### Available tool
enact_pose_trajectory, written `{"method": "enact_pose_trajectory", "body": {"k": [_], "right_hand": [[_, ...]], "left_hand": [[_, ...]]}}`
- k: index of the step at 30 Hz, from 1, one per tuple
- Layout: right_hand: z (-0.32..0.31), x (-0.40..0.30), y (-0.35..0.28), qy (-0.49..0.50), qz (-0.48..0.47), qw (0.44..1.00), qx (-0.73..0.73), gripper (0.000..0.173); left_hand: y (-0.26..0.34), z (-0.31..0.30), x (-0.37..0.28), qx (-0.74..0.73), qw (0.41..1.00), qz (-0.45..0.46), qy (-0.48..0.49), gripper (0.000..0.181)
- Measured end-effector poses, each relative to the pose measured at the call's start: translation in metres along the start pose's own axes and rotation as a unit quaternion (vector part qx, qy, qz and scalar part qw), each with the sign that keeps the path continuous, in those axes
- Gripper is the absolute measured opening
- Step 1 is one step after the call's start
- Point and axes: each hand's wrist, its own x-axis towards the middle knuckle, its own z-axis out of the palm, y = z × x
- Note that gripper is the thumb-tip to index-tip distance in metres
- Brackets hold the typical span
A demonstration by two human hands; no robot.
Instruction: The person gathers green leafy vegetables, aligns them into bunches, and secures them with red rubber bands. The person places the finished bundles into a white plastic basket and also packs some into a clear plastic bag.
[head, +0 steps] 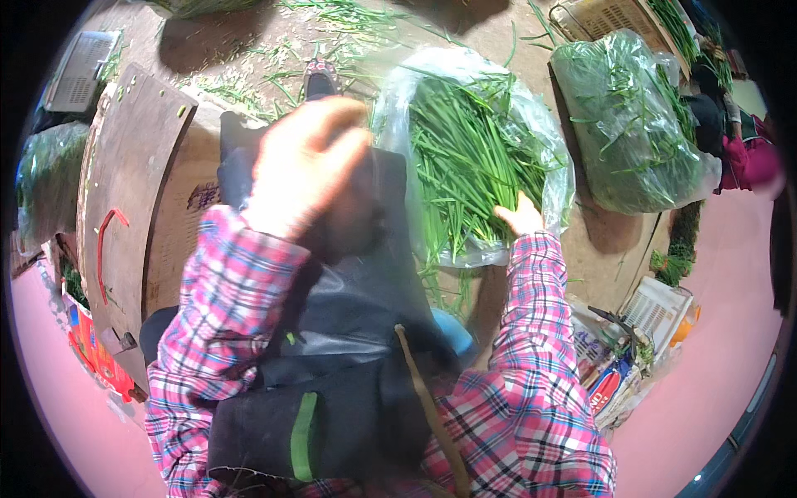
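Note:
Long green stalks, garlic chives or a similar leafy vegetable (467, 162), fill a clear plastic bag (436, 62) whose mouth is turned wide. On the near right part of these stalks rests my right hand (524, 216), thumb raised apart; its other fingers are partly hidden among the stalks and bag, so any hold is unclear. My left hand (311, 162) is raised over the black apron (348, 299) on my lap, left of the bag. It is blurred, its fingers curved and apart, and nothing shows in it.
A wooden board with a red handle (127, 187) stands at the left. Another full plastic bag (629, 124) lies at the right, near a person in dark pink clothing (747, 159). Loose cut stalks (355, 22) litter the floor ahead. Plastic crates (654, 311) stand at the sides.

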Motion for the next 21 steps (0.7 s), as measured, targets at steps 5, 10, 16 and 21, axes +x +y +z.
{"method": "enact_pose_trajectory", "body": {"k": [5,10,16,21], "right_hand": [[-0.037,0.052,0.062,0.147,0.039,0.985,0.084,0.056],[-0.118,0.089,0.085,0.322,0.054,0.935,0.138,0.051],[-0.159,0.111,0.110,0.246,-0.008,0.958,0.147,0.047],[-0.108,0.066,0.042,-0.034,0.004,0.985,0.169,0.052]], "left_hand": [[-0.005,0.057,-0.016,-0.001,0.988,0.002,-0.152,0.026],[-0.018,0.057,-0.011,-0.067,0.978,-0.105,-0.166,0.026],[-0.018,0.063,-0.006,-0.093,0.969,-0.106,-0.203,0.028],[-0.017,0.061,-0.004,-0.094,0.963,-0.119,-0.224,0.028]]}}
